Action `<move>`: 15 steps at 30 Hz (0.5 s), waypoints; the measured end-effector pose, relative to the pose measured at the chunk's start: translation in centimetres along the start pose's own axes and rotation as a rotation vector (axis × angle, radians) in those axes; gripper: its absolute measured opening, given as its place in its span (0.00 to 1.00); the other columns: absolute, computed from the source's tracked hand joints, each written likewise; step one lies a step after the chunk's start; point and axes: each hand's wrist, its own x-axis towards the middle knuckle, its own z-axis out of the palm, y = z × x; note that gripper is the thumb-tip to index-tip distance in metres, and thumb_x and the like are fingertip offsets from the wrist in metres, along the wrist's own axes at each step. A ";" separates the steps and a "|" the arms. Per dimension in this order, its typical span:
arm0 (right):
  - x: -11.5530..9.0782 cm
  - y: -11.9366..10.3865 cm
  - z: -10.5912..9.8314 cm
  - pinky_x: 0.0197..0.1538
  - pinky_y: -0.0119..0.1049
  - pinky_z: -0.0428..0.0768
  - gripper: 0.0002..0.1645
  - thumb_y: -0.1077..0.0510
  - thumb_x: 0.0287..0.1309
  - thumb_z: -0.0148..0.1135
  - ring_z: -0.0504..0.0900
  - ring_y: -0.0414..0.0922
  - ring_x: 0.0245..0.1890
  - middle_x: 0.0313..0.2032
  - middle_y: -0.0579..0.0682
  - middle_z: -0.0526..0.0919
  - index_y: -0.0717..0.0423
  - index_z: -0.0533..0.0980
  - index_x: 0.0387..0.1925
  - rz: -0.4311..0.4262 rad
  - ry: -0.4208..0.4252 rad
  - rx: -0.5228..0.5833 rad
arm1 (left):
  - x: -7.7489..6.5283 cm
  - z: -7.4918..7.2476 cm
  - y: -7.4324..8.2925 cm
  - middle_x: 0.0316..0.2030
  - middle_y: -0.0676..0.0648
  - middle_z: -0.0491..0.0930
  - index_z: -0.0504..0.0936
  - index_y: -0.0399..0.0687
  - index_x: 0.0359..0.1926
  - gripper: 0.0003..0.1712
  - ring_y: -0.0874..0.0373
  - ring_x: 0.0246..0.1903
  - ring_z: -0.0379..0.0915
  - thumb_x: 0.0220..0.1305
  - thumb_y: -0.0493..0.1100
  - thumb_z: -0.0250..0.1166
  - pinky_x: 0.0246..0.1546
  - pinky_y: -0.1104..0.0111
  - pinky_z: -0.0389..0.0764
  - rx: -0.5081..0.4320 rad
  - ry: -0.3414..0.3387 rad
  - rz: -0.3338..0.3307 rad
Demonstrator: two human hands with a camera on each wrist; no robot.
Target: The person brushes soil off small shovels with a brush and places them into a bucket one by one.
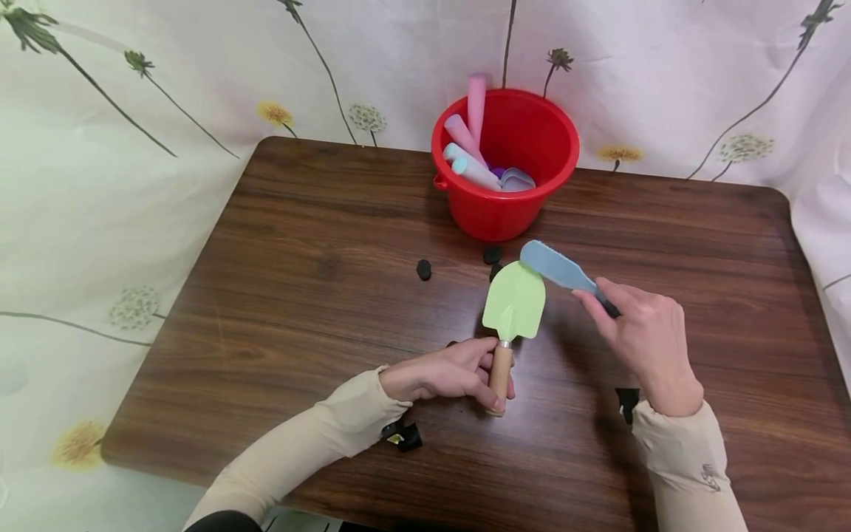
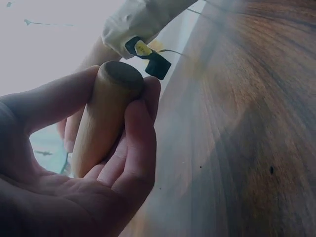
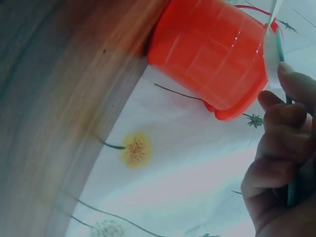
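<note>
A small hand trowel with a light green blade point(image 1: 517, 299) and a wooden handle point(image 1: 501, 369) is held blade up in my left hand point(image 1: 455, 372). In the left wrist view, the thumb and fingers point(image 2: 139, 123) wrap round the wooden handle point(image 2: 101, 121). My right hand point(image 1: 648, 332) grips a blue brush point(image 1: 558, 267) by its dark handle. The brush head overlaps the upper right edge of the trowel blade in the head view. Pale bristles point(image 3: 271, 57) show beside the right hand point(image 3: 281, 143) in the right wrist view.
A red bucket point(image 1: 495, 214) stands at the table's back edge. It holds pink and light blue handled tools point(image 1: 475, 168). Black pebbles point(image 1: 423, 270) lie in front of it, one partly behind the trowel. A flowered cloth point(image 1: 199, 66) hangs behind the brown table point(image 1: 286, 295).
</note>
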 end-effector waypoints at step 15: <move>-0.7 -1.4 0.4 0.24 0.19 0.68 0.05 0.58 0.49 0.73 0.66 0.27 0.17 0.20 0.34 0.81 0.47 0.85 0.30 0.075 -0.512 0.403 | 0.0 -0.1 0.1 0.39 0.37 0.82 0.61 0.30 0.55 0.32 0.60 0.32 0.79 0.50 0.22 0.64 0.34 0.73 0.78 0.023 0.007 0.007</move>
